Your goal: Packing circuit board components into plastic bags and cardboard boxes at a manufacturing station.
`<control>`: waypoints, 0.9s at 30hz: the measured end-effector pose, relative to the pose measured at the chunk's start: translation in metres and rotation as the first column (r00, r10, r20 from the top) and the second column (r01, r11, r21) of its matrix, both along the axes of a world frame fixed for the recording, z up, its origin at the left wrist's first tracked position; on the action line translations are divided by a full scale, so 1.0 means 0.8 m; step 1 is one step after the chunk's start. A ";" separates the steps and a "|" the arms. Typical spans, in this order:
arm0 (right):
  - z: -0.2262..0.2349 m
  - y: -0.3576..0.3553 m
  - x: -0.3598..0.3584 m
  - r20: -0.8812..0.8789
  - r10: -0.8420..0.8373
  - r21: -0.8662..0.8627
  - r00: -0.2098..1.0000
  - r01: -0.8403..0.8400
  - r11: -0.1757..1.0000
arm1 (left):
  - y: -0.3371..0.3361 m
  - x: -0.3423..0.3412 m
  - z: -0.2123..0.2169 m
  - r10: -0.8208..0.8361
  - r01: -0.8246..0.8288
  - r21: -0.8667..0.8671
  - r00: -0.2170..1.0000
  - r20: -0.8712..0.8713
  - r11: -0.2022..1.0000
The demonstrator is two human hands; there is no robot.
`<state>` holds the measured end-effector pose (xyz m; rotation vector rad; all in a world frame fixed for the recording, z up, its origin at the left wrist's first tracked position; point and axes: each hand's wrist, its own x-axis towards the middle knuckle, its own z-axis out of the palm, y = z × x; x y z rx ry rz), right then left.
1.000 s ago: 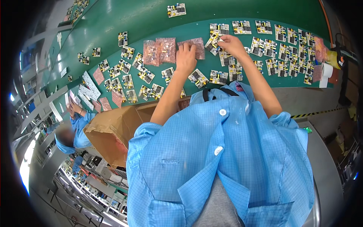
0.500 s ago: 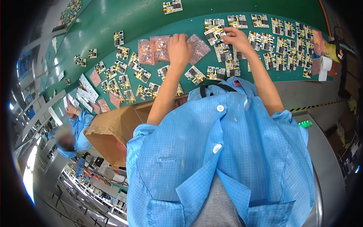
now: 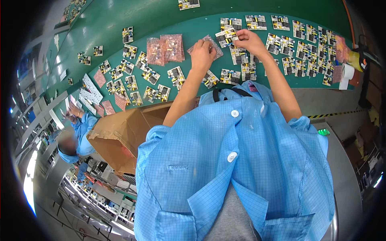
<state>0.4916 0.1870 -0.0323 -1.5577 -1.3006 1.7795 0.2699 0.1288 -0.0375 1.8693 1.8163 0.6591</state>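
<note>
My right hand (image 3: 251,41) pinches the right edge of a circuit board (image 3: 226,37) with yellow and black parts, tilted above other boards. On the green table, my left hand (image 3: 203,54) has its fingers curled onto a pink bubble-wrap bag (image 3: 217,47); the hand hides much of the bag. To its left lie several pink bubble bags with boards inside (image 3: 173,47). Just below my left wrist sits a loose board (image 3: 210,79), partly covered by the arm. Another board (image 3: 230,76) is right of it.
Rows of circuit boards (image 3: 304,50) cover the table's right side, and more boards (image 3: 150,75) lie scattered to the left. A white roll (image 3: 346,74) stands at the right end. An open cardboard box (image 3: 116,132) sits at the near edge. Another person's hand (image 3: 75,110) works at far left.
My left hand has moved right, off the filled bubble bags and onto the separate bag. My right hand still holds the board, nearly in place.
</note>
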 end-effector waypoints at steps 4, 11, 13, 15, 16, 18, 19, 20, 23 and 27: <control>0.001 -0.003 -0.003 -0.056 -0.006 0.008 0.998 0.006 1.000 | 0.001 0.003 -0.004 -0.005 0.007 0.031 0.997 -0.072 0.999; -0.004 -0.010 -0.011 -0.110 0.004 0.013 0.994 -0.002 1.000 | -0.007 0.001 -0.012 0.113 -0.120 0.083 0.989 0.090 0.989; -0.005 -0.012 -0.010 -0.100 0.019 0.030 0.995 -0.016 0.999 | -0.010 -0.001 -0.015 0.133 -0.155 0.108 0.973 0.189 0.982; -0.004 -0.011 -0.010 -0.031 0.082 0.044 0.996 -0.081 0.996 | -0.011 -0.004 -0.014 0.149 -0.188 0.103 0.940 0.306 0.977; -0.004 -0.010 -0.010 -0.032 0.086 0.045 0.996 -0.084 0.995 | -0.014 -0.006 -0.013 0.152 -0.191 0.105 0.940 0.305 0.976; 0.001 -0.008 -0.010 -0.068 0.062 -0.016 0.996 -0.063 0.998 | -0.017 -0.006 0.002 0.117 -0.151 0.078 0.936 0.333 0.985; 0.004 -0.006 -0.008 -0.067 0.062 -0.016 0.996 -0.063 0.998 | -0.017 -0.007 0.000 0.118 -0.152 0.078 0.935 0.334 0.985; 0.015 -0.003 -0.009 -0.034 0.091 -0.025 0.995 -0.091 0.995 | -0.017 -0.011 -0.003 0.067 -0.120 0.171 0.956 0.284 0.978; 0.020 -0.001 -0.011 -0.011 0.128 -0.014 0.992 -0.128 0.992 | -0.019 -0.018 -0.010 0.061 -0.124 0.184 0.947 0.316 0.975; 0.021 -0.004 -0.008 -0.058 0.031 0.049 0.998 -0.028 0.998 | -0.020 -0.018 -0.011 0.096 -0.143 0.080 0.901 0.422 0.986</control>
